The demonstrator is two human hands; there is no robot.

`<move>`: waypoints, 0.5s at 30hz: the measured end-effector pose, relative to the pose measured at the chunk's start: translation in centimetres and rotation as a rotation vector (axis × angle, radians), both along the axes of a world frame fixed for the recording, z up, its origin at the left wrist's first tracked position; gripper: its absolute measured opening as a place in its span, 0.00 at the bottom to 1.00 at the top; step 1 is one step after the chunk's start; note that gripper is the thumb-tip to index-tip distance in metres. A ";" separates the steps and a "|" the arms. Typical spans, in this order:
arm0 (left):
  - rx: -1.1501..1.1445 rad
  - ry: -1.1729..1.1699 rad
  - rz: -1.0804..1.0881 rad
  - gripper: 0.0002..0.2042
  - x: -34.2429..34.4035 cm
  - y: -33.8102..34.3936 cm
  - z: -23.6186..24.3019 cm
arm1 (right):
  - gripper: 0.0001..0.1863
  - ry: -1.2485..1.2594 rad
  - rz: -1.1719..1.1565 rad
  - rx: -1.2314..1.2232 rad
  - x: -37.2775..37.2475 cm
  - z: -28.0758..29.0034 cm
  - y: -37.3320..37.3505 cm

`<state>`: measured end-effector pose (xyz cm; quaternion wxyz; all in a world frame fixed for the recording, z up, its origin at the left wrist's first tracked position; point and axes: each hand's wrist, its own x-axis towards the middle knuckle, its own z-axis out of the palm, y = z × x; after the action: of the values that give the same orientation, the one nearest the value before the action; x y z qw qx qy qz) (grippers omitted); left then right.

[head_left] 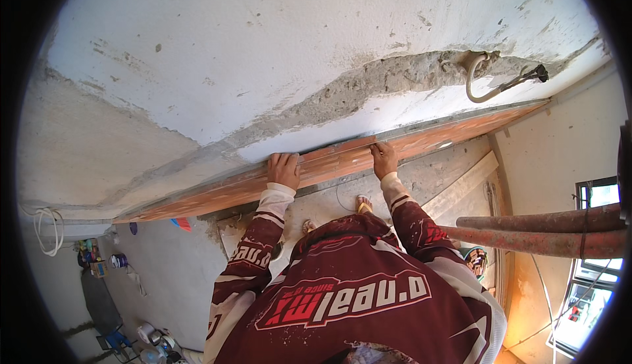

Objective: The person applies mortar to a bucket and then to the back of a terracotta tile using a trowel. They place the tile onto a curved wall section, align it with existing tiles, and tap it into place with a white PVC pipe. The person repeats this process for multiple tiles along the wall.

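A low wall of orange-red bricks [421, 141] runs slantwise in front of me, beside the white plastered wall. On its top edge lies a brick [338, 148] between my two hands. My left hand [284, 168] is closed over the brick's left end, fingers curled toward the plaster. My right hand [384, 160] pinches at its right end with thumb and forefinger; the exact contact there is small and partly hidden. A thin line runs along the front of the top course, close by both hands.
A bent pale conduit [475, 81] sticks out of the chipped plaster, upper right. Red-brown metal poles [540, 234] reach in from the right. A wooden plank [461, 183] lies beyond my right forearm. A coiled white cable [49, 231] hangs far left, above clutter on the floor.
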<state>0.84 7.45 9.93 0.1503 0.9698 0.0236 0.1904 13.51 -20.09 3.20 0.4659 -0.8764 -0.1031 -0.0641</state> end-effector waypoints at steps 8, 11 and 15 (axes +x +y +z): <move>-0.038 0.009 -0.008 0.16 -0.2 0.0 0.5 | 0.09 0.023 -0.007 0.014 -0.2 0.1 -0.2; -0.055 -0.009 -0.020 0.16 -0.3 0.1 0.5 | 0.09 0.060 -0.049 0.100 -0.3 -0.1 -0.1; -0.060 -0.012 -0.037 0.16 -0.2 0.1 0.6 | 0.10 0.037 -0.030 0.131 -0.1 -0.6 -0.2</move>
<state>0.63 7.52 10.56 0.1830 0.9640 0.0103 0.1926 13.37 -20.30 2.56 0.5230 -0.8466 -0.0770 -0.0615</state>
